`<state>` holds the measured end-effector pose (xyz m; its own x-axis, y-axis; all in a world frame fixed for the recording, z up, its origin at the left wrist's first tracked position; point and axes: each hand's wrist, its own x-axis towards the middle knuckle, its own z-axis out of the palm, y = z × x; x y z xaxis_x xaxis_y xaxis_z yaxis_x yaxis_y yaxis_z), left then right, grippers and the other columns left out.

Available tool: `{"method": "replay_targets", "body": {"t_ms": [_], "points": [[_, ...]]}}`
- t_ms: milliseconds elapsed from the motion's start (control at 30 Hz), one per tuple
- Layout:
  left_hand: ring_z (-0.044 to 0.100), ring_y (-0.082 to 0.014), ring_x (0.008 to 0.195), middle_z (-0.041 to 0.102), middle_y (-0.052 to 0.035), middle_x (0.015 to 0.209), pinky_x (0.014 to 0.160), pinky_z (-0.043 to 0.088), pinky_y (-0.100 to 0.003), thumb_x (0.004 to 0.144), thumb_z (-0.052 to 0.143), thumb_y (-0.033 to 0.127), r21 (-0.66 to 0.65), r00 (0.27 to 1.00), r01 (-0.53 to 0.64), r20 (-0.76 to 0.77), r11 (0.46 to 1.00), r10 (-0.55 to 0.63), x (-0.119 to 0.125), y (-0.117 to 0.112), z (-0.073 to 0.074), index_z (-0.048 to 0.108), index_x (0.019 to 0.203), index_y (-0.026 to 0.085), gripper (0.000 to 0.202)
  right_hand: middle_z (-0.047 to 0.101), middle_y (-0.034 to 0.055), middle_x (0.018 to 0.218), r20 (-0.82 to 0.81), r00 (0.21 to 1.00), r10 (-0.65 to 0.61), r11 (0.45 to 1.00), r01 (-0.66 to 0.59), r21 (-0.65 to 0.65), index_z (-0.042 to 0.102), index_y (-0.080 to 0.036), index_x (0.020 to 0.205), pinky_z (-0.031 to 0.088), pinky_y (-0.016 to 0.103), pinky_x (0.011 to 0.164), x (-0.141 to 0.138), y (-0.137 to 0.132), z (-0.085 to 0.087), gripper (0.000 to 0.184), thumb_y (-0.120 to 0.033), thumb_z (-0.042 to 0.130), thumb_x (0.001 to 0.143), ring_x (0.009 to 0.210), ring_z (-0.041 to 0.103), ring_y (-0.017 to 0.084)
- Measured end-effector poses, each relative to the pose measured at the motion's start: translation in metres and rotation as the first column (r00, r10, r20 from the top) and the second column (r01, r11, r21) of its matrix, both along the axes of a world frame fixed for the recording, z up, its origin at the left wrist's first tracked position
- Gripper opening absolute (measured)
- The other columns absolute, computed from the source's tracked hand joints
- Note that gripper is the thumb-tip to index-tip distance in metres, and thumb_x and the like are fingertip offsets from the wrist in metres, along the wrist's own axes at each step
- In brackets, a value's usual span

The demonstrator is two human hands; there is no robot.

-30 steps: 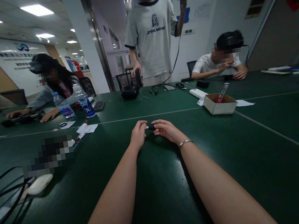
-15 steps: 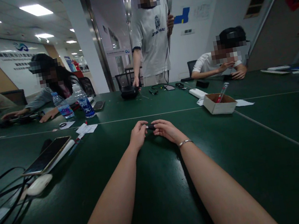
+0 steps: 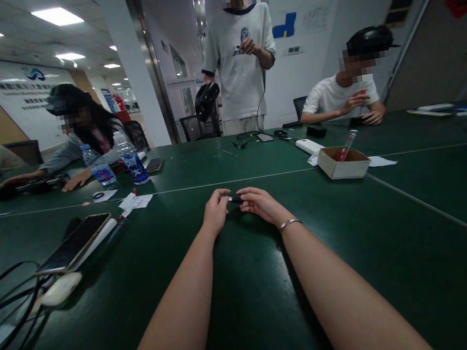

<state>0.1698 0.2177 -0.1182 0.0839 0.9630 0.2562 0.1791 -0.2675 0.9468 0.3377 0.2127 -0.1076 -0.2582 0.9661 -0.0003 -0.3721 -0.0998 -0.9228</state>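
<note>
Just above the green table [image 3: 253,291], my two hands meet around a small black stick with a silvery end [image 3: 236,199], lying roughly level between them. Its exact kind is too small to make out. My left hand [image 3: 216,210] is closed, thumb and fingertips pinching the silvery end. At the dark end, my right hand [image 3: 261,203] is closed too, its fingertips gripping from the right. The fingers cover both tips of the stick. A metal bracelet [image 3: 290,223] circles my right wrist.
To the left lie a phone [image 3: 72,244], a white case [image 3: 61,288] and looped black cables [image 3: 35,304]. Two bottles [image 3: 132,159] stand farther back. A small open box [image 3: 343,162] holding a tube sits at the right. Other people are around the table's far side.
My hands and the stick have stayed in place. The standing person across the table has lifted a black device off the tabletop and raised the other hand to chest height.
</note>
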Motion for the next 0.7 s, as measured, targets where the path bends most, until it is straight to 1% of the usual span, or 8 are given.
{"method": "replay_targets", "body": {"t_ms": [67, 133, 200, 267, 333, 467, 600, 700], "points": [[0.047, -0.0082, 0.052, 0.055, 0.0011, 0.072, 0.048, 0.035, -0.018, 0.082, 0.046, 0.026, -0.004, 1.000, 0.004, 0.004, 1.000, -0.004, 0.0001, -0.0011, 0.0013, 0.059, 0.103, 0.019, 0.026, 0.066, 0.0034, 0.067, -0.005, 1.000, 0.002, 1.000, -0.002, -0.001, 0.067, -0.013, 0.088, 0.055, 0.022, 0.059, -0.0001, 0.0001, 0.0001, 0.014, -0.010, 0.070, 0.075, 0.057, 0.063, 0.012], [0.046, -0.0087, 0.052, 0.053, 0.0012, 0.068, 0.048, 0.035, -0.018, 0.084, 0.045, 0.029, -0.011, 1.000, 0.013, 0.010, 1.000, -0.013, 0.0003, -0.0020, 0.0024, 0.060, 0.102, 0.019, 0.026, 0.066, 0.0029, 0.066, -0.009, 1.000, 0.001, 1.000, -0.001, 0.000, 0.067, -0.013, 0.088, 0.055, 0.021, 0.059, -0.0001, 0.0002, 0.0001, 0.014, -0.009, 0.069, 0.075, 0.057, 0.063, 0.012], [0.046, -0.0088, 0.052, 0.053, 0.0009, 0.068, 0.047, 0.035, -0.018, 0.084, 0.044, 0.030, -0.021, 1.000, 0.017, 0.017, 1.000, -0.017, 0.0003, -0.0021, 0.0028, 0.060, 0.102, 0.019, 0.026, 0.066, 0.0029, 0.067, -0.008, 1.000, 0.002, 1.000, -0.002, 0.001, 0.067, -0.014, 0.088, 0.055, 0.021, 0.059, -0.0001, 0.0001, 0.0002, 0.014, -0.009, 0.069, 0.075, 0.057, 0.063, 0.012], [0.046, -0.0085, 0.051, 0.055, 0.0005, 0.072, 0.047, 0.034, -0.018, 0.082, 0.045, 0.026, -0.026, 1.000, 0.014, 0.016, 1.000, -0.014, 0.0001, -0.0016, 0.0024, 0.060, 0.103, 0.019, 0.027, 0.066, 0.0028, 0.067, -0.006, 1.000, 0.005, 1.000, -0.005, 0.003, 0.067, -0.014, 0.087, 0.056, 0.022, 0.059, 0.0000, -0.0003, 0.0006, 0.013, -0.009, 0.068, 0.075, 0.057, 0.064, 0.012], [0.046, -0.0084, 0.050, 0.055, 0.0009, 0.071, 0.046, 0.034, -0.018, 0.081, 0.044, 0.023, -0.022, 1.000, 0.013, 0.012, 1.000, -0.012, 0.0000, -0.0009, 0.0017, 0.060, 0.104, 0.019, 0.028, 0.066, 0.0023, 0.067, -0.006, 1.000, 0.006, 1.000, -0.006, 0.004, 0.067, -0.015, 0.087, 0.056, 0.022, 0.059, 0.0002, -0.0008, 0.0012, 0.013, -0.009, 0.068, 0.075, 0.057, 0.063, 0.012], [0.045, -0.0092, 0.048, 0.050, 0.0026, 0.059, 0.046, 0.033, -0.019, 0.085, 0.042, 0.031, -0.015, 0.999, 0.030, 0.029, 0.999, -0.030, 0.0000, -0.0002, 0.0006, 0.061, 0.099, 0.018, 0.027, 0.065, 0.0019, 0.066, -0.001, 1.000, 0.002, 1.000, -0.002, 0.000, 0.067, -0.014, 0.086, 0.056, 0.021, 0.058, 0.0002, -0.0017, 0.0025, 0.013, -0.009, 0.069, 0.075, 0.056, 0.063, 0.011], [0.045, -0.0085, 0.049, 0.052, 0.0027, 0.062, 0.047, 0.034, -0.018, 0.083, 0.046, 0.030, -0.017, 0.999, 0.026, 0.023, 1.000, -0.026, 0.0002, -0.0007, 0.0005, 0.061, 0.099, 0.018, 0.025, 0.065, 0.0022, 0.066, -0.006, 1.000, 0.001, 1.000, -0.001, 0.006, 0.067, -0.014, 0.087, 0.055, 0.020, 0.058, -0.0002, -0.0015, 0.0021, 0.013, -0.009, 0.068, 0.075, 0.056, 0.062, 0.011], [0.044, -0.0089, 0.048, 0.049, 0.0031, 0.058, 0.046, 0.032, -0.018, 0.086, 0.044, 0.034, -0.015, 1.000, 0.024, 0.017, 1.000, -0.023, 0.0007, -0.0011, 0.0003, 0.061, 0.097, 0.018, 0.026, 0.064, 0.0013, 0.064, -0.003, 1.000, -0.002, 1.000, 0.002, 0.006, 0.067, -0.015, 0.086, 0.055, 0.021, 0.058, -0.0004, -0.0009, 0.0008, 0.013, -0.010, 0.069, 0.074, 0.056, 0.062, 0.011]]}}
